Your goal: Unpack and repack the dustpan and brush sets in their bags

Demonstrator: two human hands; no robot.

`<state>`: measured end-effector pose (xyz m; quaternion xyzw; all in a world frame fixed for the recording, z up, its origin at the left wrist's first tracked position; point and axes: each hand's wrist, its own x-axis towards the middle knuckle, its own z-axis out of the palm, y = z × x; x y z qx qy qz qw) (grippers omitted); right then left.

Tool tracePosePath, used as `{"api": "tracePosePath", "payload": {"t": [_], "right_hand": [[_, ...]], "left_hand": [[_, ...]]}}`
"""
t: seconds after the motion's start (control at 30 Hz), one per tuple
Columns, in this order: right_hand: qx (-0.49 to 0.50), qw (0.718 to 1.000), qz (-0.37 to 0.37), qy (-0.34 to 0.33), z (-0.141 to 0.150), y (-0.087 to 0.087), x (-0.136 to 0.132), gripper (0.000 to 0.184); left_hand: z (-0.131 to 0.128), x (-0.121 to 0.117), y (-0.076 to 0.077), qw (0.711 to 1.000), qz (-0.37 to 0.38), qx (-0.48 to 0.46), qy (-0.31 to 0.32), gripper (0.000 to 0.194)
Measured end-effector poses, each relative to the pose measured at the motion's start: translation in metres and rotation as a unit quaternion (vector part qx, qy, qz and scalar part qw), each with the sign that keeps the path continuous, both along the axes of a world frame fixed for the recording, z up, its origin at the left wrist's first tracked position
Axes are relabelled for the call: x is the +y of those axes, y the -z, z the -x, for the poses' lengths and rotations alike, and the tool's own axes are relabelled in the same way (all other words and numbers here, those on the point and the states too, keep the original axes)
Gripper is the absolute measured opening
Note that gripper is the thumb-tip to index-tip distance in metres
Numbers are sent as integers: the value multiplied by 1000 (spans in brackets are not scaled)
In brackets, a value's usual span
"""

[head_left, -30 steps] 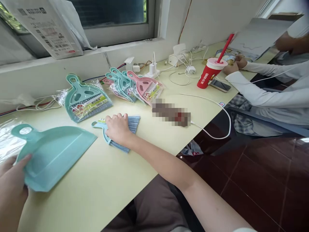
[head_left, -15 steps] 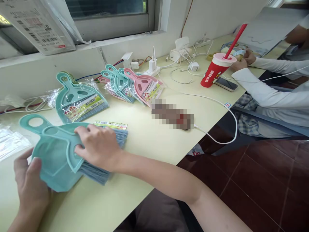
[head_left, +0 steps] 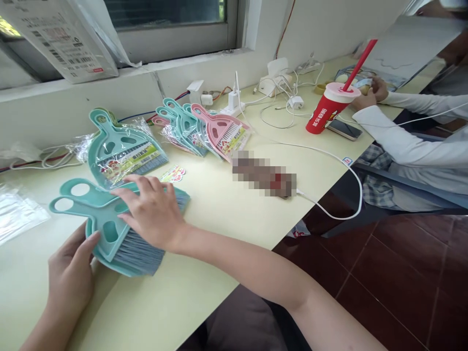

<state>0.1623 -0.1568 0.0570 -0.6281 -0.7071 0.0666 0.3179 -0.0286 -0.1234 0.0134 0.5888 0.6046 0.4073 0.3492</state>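
A turquoise dustpan (head_left: 78, 188) is tilted over the near left of the table. My left hand (head_left: 73, 268) grips its left edge, thumb on top and fingers underneath. A matching hand brush (head_left: 95, 213) with grey bristles (head_left: 141, 252) lies over the pan, its ring handle pointing left beside the pan's handle. My right hand (head_left: 153, 212) is closed over the brush head from above; some fingertips are hidden. Just behind my right hand lies a small printed card (head_left: 173, 173). Farther back is a wrapped turquoise dustpan set (head_left: 126, 146).
More wrapped sets, including a pink dustpan (head_left: 219, 129), lie by the wall. A blurred-out object (head_left: 263, 173) is joined to a white cable (head_left: 360, 190). A red cup (head_left: 329, 109) and a phone (head_left: 343, 129) stand near another person's sleeve (head_left: 387, 131). Clear plastic bags (head_left: 20, 212) lie left.
The brush has moved left and down onto the dustpan, so their handles now sit side by side. My left hand and the pan have shifted right. The card behind shows more fully.
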Motion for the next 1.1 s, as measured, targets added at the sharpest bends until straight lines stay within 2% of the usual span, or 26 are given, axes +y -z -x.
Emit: {"api": "tracePosePath", "payload": {"t": [0.07,0.13,0.23,0.37,0.53,0.7,0.77,0.87,0.93,1.1], "right_hand": [[-1,1000,2,-14,-4,1,5,40],[28,999,12,-35,-7,4,9,38],[101,992,46,-53,-10,10,14,31],[188,972,112,-83,-13,21,23,22],[285,939,143,-133,-15,35,30,26],[363,883,240,-176,-12,37,22,37],[405,866,238,-173,-8,37,20,42],[449,849,231,-155,5,37,23,41],[463,850,213,-132,18,37,27,36],[463,863,169,-109,50,38,33,27]], "left_hand": [[-3,-1,-1,993,52,-106,-1,53],[-6,-4,-3,985,66,-158,13,51],[-7,-7,-7,984,60,-158,58,46],[-3,-8,-10,982,80,-138,105,49],[4,-10,-9,974,65,-139,164,53],[10,-15,-7,965,31,-167,197,53],[14,-16,-8,961,43,-194,194,54],[24,-13,-8,947,101,-226,206,55],[33,-7,-7,945,109,-236,198,55],[57,6,-5,959,65,-222,163,45]]}}
